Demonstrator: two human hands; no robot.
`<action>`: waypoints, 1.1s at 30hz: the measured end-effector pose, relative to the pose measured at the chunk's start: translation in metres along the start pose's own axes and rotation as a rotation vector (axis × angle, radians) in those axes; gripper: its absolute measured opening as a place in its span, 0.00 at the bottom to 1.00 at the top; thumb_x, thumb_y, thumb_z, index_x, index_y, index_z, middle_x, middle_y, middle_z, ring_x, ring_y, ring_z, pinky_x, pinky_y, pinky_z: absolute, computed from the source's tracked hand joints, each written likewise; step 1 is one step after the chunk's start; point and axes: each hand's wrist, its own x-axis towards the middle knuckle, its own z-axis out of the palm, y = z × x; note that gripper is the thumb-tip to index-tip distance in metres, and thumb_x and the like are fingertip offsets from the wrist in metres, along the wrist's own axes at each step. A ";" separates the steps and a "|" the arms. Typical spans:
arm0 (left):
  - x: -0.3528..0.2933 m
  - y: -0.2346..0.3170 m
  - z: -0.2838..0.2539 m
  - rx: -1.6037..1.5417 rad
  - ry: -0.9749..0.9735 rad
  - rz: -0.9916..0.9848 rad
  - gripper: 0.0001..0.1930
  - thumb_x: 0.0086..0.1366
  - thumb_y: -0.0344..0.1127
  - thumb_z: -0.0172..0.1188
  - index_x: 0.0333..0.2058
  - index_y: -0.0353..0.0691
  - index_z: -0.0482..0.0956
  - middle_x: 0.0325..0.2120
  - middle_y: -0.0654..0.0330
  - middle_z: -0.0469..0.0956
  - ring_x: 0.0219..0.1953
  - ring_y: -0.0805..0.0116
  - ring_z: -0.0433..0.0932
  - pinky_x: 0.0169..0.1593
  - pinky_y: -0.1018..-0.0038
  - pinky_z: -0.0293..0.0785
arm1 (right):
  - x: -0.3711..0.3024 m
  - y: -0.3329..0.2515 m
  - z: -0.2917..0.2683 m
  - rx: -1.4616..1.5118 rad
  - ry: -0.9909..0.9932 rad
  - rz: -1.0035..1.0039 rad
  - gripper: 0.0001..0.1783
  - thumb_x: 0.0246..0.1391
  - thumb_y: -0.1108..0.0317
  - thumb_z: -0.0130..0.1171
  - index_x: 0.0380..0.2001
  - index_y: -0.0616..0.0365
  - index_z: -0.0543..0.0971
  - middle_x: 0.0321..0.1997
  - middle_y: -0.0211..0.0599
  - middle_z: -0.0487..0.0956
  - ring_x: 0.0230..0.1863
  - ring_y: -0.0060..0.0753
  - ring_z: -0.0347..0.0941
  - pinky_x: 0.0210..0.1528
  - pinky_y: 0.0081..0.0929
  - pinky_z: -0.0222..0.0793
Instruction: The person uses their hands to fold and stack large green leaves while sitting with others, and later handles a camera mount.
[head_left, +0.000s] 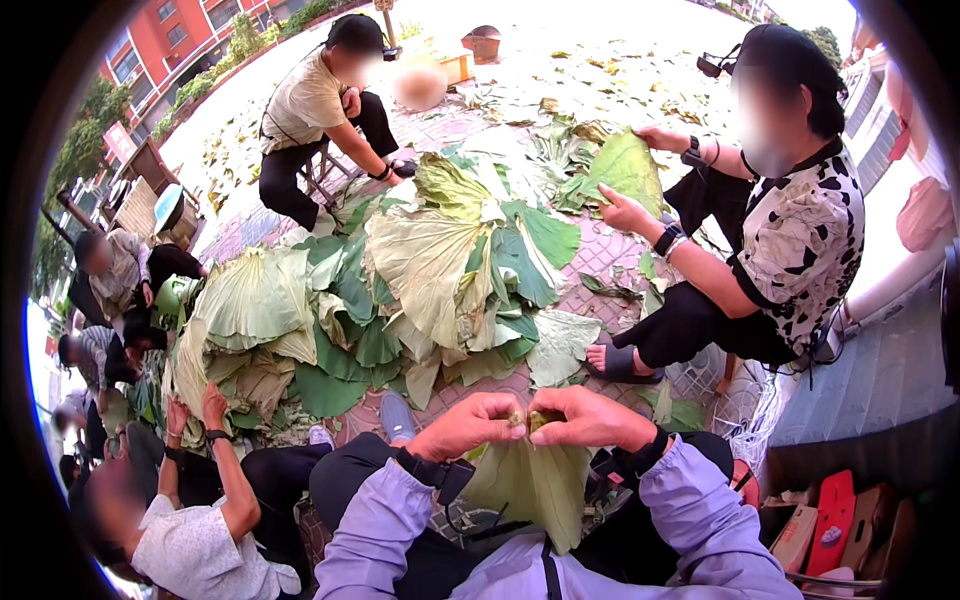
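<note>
A pale green lotus leaf (535,490) hangs down over my lap, its top edge bunched between my two hands. My left hand (470,427) pinches the gathered leaf with thumb and forefinger. Close beside it, my right hand (588,418) grips the same leaf in a like pinch, thumbs nearly touching. Dark bands are strapped round both my wrists, over the ends of lilac sleeves. In front of me lies a big heap of lotus leaves (430,265), some fresh green, others pale and dried.
At the right a seated co-worker (800,220) holds up a green leaf (630,175). Another co-worker (325,110) sits beyond the heap, and several more sit along the left. A box of cardboard pieces (835,520) stands at my lower right. White string (757,410) hangs near it.
</note>
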 end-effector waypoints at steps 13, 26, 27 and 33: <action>0.004 -0.001 -0.005 -0.036 0.116 -0.048 0.14 0.62 0.28 0.72 0.45 0.36 0.82 0.40 0.66 0.82 0.42 0.78 0.78 0.48 0.77 0.74 | 0.007 0.011 -0.010 0.048 0.006 0.102 0.15 0.44 0.76 0.68 0.37 0.65 0.77 0.29 0.24 0.74 0.35 0.16 0.66 0.39 0.23 0.66; 0.003 -0.010 -0.007 0.220 0.055 0.034 0.08 0.68 0.30 0.66 0.45 0.36 0.84 0.37 0.67 0.83 0.40 0.79 0.77 0.47 0.77 0.73 | 0.013 0.016 -0.012 -0.132 0.151 0.128 0.19 0.41 0.75 0.68 0.39 0.66 0.77 0.32 0.38 0.79 0.36 0.29 0.74 0.42 0.31 0.71; 0.002 -0.008 -0.007 0.247 0.047 0.040 0.08 0.69 0.30 0.66 0.45 0.36 0.84 0.38 0.67 0.83 0.41 0.79 0.77 0.48 0.77 0.73 | 0.013 0.018 -0.011 -0.124 0.172 0.121 0.19 0.40 0.75 0.67 0.39 0.66 0.77 0.32 0.41 0.79 0.36 0.30 0.75 0.41 0.32 0.71; -0.004 -0.002 -0.006 0.320 0.017 0.055 0.08 0.69 0.26 0.64 0.45 0.36 0.83 0.41 0.64 0.83 0.46 0.76 0.78 0.52 0.74 0.74 | 0.016 0.022 -0.011 -0.147 0.178 0.154 0.20 0.42 0.77 0.69 0.42 0.65 0.78 0.35 0.37 0.80 0.39 0.29 0.76 0.45 0.30 0.72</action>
